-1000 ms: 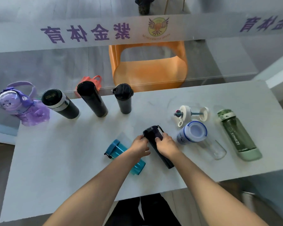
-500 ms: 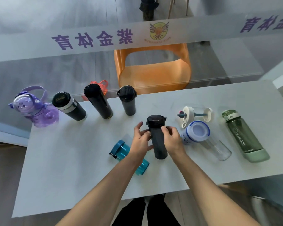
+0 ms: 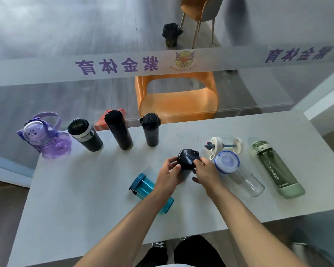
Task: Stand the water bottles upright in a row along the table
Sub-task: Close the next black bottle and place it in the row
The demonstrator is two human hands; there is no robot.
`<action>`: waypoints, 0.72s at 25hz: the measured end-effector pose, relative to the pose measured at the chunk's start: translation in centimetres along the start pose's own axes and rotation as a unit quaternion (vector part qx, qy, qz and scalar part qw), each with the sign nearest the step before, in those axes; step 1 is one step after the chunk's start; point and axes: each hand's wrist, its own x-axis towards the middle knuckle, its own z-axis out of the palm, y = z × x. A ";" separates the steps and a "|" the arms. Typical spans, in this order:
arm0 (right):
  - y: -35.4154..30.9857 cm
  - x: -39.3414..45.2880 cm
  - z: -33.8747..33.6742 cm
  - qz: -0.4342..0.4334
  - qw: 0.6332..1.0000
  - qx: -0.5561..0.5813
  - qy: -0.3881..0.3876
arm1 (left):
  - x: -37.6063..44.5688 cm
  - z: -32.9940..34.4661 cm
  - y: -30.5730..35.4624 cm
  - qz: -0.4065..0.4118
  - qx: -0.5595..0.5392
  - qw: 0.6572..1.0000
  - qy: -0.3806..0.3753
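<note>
Both hands, left [image 3: 169, 176] and right [image 3: 204, 171], close their grip on the dark bottle [image 3: 187, 160], upright mid-table [image 3: 85, 199]; next, I judge, set it beside the standing row's black bottle [image 3: 150, 130]

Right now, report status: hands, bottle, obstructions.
Left hand and right hand both gripping dark bottle, upright. Four bottles standing at back. Teal bottle lies beside left wrist.
</note>
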 end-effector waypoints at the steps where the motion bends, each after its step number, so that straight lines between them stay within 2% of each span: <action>1: -0.4 0.3 -0.2 -0.005 1.000 -0.004 -0.001 | 0.2 0.2 0.2 0.001 0.003 1.000 -0.002; 7: -4.7 5.0 -1.2 -0.034 0.997 -0.065 -0.039 | 3.0 1.1 2.9 -0.009 -0.015 1.000 0.021; 18: -11.0 14.2 -2.4 -0.090 0.980 -0.097 -0.146 | 10.1 3.4 8.2 -0.024 -0.076 0.988 0.131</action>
